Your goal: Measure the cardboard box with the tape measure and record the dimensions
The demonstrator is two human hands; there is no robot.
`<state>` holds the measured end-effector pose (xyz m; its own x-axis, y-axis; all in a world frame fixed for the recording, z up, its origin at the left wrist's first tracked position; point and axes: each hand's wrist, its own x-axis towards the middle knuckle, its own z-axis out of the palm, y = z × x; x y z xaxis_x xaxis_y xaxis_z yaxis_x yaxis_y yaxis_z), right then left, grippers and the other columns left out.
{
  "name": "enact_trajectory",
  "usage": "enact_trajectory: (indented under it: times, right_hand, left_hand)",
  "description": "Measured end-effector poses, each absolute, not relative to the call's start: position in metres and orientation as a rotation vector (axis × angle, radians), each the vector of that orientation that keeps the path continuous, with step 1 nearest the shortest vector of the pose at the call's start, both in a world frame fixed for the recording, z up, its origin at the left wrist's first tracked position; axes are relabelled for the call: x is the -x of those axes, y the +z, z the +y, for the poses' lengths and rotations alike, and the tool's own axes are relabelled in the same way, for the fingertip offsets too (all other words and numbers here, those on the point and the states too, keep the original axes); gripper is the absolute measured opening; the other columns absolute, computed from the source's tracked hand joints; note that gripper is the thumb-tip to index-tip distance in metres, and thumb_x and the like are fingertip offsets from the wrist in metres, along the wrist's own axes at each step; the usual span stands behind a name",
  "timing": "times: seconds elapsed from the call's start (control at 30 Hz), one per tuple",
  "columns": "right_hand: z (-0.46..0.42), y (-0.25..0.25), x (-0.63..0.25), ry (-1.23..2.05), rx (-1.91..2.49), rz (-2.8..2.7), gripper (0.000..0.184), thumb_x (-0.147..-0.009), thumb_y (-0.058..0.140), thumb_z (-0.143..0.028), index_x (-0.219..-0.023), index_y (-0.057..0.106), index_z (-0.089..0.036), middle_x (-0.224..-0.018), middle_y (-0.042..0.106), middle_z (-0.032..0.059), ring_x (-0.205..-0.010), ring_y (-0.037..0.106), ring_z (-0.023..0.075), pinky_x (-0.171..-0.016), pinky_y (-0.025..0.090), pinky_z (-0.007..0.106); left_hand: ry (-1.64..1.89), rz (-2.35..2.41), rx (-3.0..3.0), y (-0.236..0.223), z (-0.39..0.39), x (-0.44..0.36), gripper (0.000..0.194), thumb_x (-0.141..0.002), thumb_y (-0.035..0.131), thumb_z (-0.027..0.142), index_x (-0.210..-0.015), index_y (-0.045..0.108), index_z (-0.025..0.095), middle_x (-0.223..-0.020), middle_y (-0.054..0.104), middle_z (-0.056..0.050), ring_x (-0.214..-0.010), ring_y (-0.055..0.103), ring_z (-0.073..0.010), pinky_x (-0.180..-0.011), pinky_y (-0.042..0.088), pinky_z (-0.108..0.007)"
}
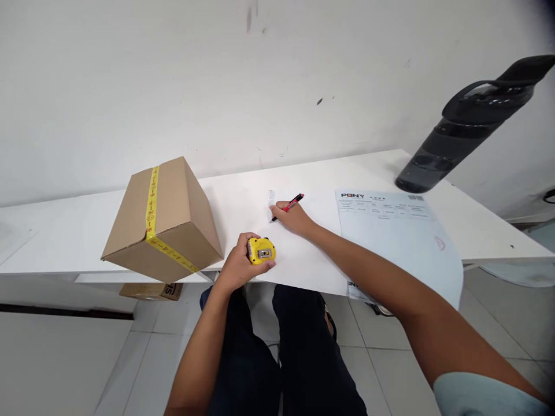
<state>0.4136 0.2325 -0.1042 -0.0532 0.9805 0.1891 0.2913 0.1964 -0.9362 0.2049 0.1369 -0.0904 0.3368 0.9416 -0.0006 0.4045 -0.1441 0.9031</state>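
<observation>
- Presently, the right hand (297, 219) holds a red-and-black pen (296, 201), fingers pinched around it, its tip at a small printed slip (272, 197).
- The left hand (236, 268) is curled around a yellow tape measure (262, 252), nearer the desk's (303, 260) front edge.
- Left of both hands sits a cardboard box (169, 214) banded with yellow tape.
- Right of them, a PONY sheet (385, 237) lies partly under the right forearm; a dark bottle (459, 138) stands beyond.
</observation>
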Motion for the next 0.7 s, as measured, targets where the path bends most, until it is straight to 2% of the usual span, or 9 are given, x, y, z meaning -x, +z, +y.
enact_trajectory:
  times: [0.1, 0.5, 0.7]
  right_hand:
    - [0.2323, -0.1032, -0.4137, 0.926, 1.253, -1.535, 0.035, -0.083, 0.054, -0.045, -0.058, 0.049, -0.022, -0.060, 0.053, -0.0019, -0.063, 0.046, 0.0154, -0.061, 0.035, 0.029]
    - [0.2287, -0.0996, -0.4125, 0.895, 1.317, -1.440, 0.038, -0.082, 0.053, -0.041, -0.054, 0.035, -0.023, -0.056, 0.047, -0.0031, -0.061, 0.041, 0.0141, -0.060, 0.033, 0.029]
    - [0.2281, -0.0972, -0.4143, 0.927, 1.317, -1.462, 0.034, -0.081, 0.054, -0.040, -0.054, 0.044, -0.023, -0.057, 0.050, -0.0025, -0.062, 0.043, 0.0148, -0.060, 0.035, 0.029]
  left_hand:
    - [0.759, 1.221, -1.724, -0.0891, 0.1366, -0.2048, 0.064, -0.070, 0.083, 0.045, -0.118, 0.045, 0.027, -0.102, 0.063, -0.001, -0.084, 0.063, -0.0160, -0.072, 0.051, -0.027]
    - [0.777, 1.220, -1.693, -0.0896, 0.1372, -0.2049, 0.065, -0.069, 0.083, 0.046, -0.118, 0.045, 0.026, -0.100, 0.063, 0.000, -0.082, 0.063, -0.0155, -0.070, 0.051, -0.026]
    - [0.771, 1.219, -1.699, -0.0889, 0.1366, -0.2052, 0.064, -0.069, 0.083, 0.045, -0.117, 0.045, 0.027, -0.101, 0.063, 0.000, -0.083, 0.062, -0.0154, -0.072, 0.051, -0.026]
